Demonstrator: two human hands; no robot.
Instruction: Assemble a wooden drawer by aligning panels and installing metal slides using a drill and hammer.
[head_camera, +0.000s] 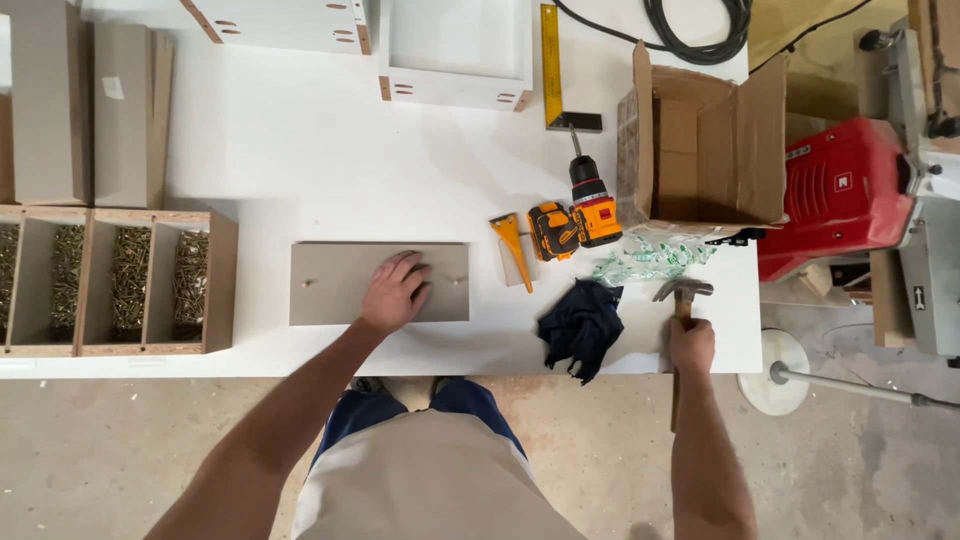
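My left hand (393, 292) rests flat on a grey-brown rectangular board (330, 283) lying on the white workbench (300, 160). Two small dowels stick up from the board, one near its left end and one near my fingers. My right hand (691, 345) grips the wooden handle of a claw hammer (683, 291) at the bench's front right edge, the head resting on the bench. A dark blue cloth (582, 328) lies between my hands.
An orange and black cordless drill (574, 217), a yellow square (552, 65), an orange scraper (513, 243) and an open cardboard box (700, 150) sit at the right. A wooden tray of screws (120, 280) is at the left. White drawer parts (455, 55) lie at the back. A red machine (835, 195) stands beside the bench.
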